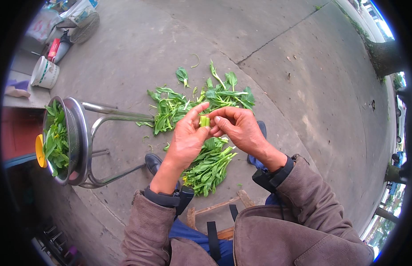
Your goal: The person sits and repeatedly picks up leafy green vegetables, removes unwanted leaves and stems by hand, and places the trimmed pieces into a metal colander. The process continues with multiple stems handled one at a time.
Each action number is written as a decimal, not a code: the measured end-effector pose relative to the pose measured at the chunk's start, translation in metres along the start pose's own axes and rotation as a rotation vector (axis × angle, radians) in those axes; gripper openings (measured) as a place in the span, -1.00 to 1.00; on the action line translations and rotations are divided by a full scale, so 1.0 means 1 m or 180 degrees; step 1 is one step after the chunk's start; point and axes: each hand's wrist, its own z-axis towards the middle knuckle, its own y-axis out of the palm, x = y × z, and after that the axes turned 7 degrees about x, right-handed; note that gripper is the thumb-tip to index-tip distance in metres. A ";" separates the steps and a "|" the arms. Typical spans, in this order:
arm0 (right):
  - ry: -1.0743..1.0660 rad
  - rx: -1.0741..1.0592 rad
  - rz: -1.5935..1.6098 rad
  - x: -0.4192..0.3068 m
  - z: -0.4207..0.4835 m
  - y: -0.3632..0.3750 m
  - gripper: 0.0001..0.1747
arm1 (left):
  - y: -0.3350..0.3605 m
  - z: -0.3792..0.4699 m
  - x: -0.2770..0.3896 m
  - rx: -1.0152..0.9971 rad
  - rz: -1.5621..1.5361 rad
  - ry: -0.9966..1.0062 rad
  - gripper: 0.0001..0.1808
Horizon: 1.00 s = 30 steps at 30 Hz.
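My left hand (pixel 187 138) holds a short bundle of cut green vegetable stems (pixel 204 121) between thumb and fingers. Close against its right side is my right hand (pixel 240 126), thumb and forefinger drawn together at the stems; whether they pinch a strip of it is too small to tell. Beyond the hands, a loose heap of leafy flowering greens (pixel 169 116) lies on the concrete. Between my feet and below my hands rests a neater bunch of greens (pixel 209 173) with a few yellow flowers.
On the left, a metal colander (pixel 72 143) of leafy greens (pixel 56 139) sits on a tubular-legged metal stool (pixel 103 124). Behind it are a white bucket (pixel 46 72) and a wire mesh strainer (pixel 85 28). A wooden frame (pixel 219 206) lies under me; a tree trunk (pixel 385 57) stands far right.
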 end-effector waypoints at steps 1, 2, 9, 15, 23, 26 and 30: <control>-0.0010 0.0000 -0.0065 0.000 0.000 0.000 -0.78 | 0.001 0.000 -0.001 0.0032 0.0232 0.0164 -0.32; 0.0009 0.0013 -0.0135 -0.001 0.000 0.001 -0.78 | 0.001 0.000 -0.003 0.0069 0.0333 0.0255 -0.31; -0.0076 -0.0072 -0.0206 -0.002 -0.002 0.005 -0.79 | -0.003 -0.006 -0.008 0.0166 0.0973 0.0597 -0.27; -0.0124 -0.0091 -0.0147 0.001 -0.002 0.010 -0.81 | -0.006 -0.013 -0.006 0.0245 0.1563 0.0837 -0.24; -0.0112 -0.0082 0.0220 0.001 -0.001 0.014 -0.79 | -0.013 -0.025 0.006 0.0532 0.2073 0.0978 -0.51; -0.0147 -0.0067 -0.0335 0.001 0.000 0.013 -0.73 | -0.027 -0.031 0.025 0.0662 0.1629 0.0729 -0.57; 0.0051 -0.0175 -0.0318 0.002 0.000 0.014 -0.78 | -0.067 -0.066 0.081 0.1714 0.1957 0.1363 -0.59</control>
